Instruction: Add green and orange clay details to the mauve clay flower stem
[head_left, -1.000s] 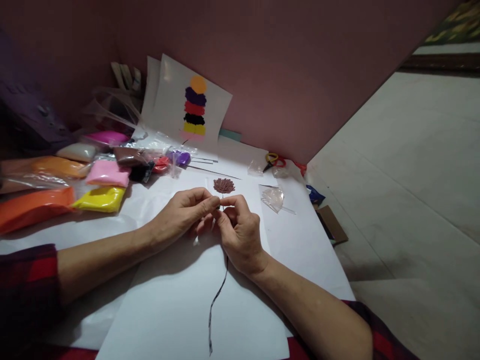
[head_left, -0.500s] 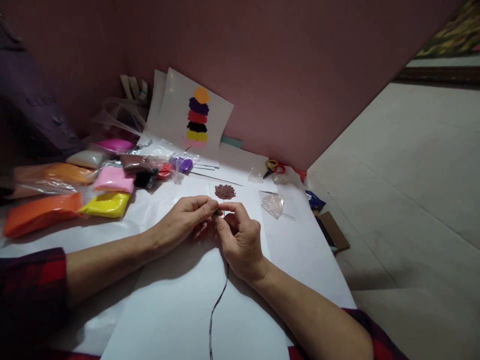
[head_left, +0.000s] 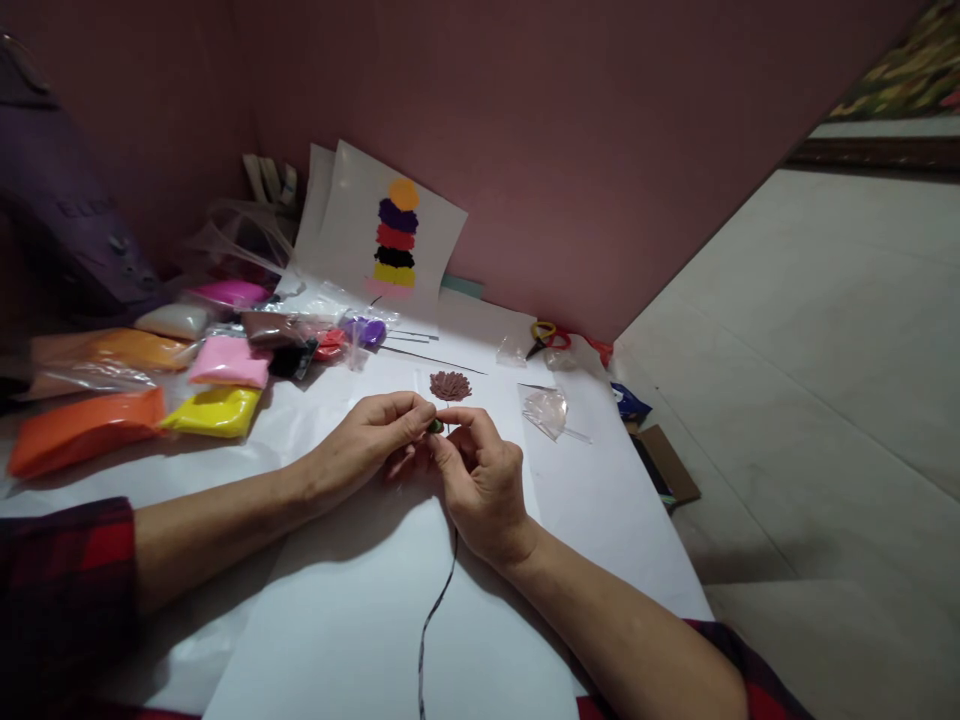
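Note:
Between the fingertips of my left hand (head_left: pixel 386 428) and my right hand (head_left: pixel 484 480) is a small dark green piece (head_left: pixel 436 426), perhaps clay; both hands pinch it. Just beyond my fingers lies a brown, many-petalled flower (head_left: pixel 451 386) with a thin stem running toward my hands. A dark twisted cord (head_left: pixel 424 640) comes down from below my right hand toward the near edge. White paper (head_left: pixel 360 640) lies under both hands. My curled fingers hide part of the green piece.
Several bags of coloured clay, such as an orange bag (head_left: pixel 86 430) and a yellow bag (head_left: pixel 214 411), lie at left. A card with coloured shapes (head_left: pixel 431 230) leans on the wall. Scissors (head_left: pixel 551 337) and a clear plastic bag (head_left: pixel 546 411) are at right, near the table's edge.
My hands stay in almost the same place. The fingertips have shifted very slightly, and a little more of the green piece shows.

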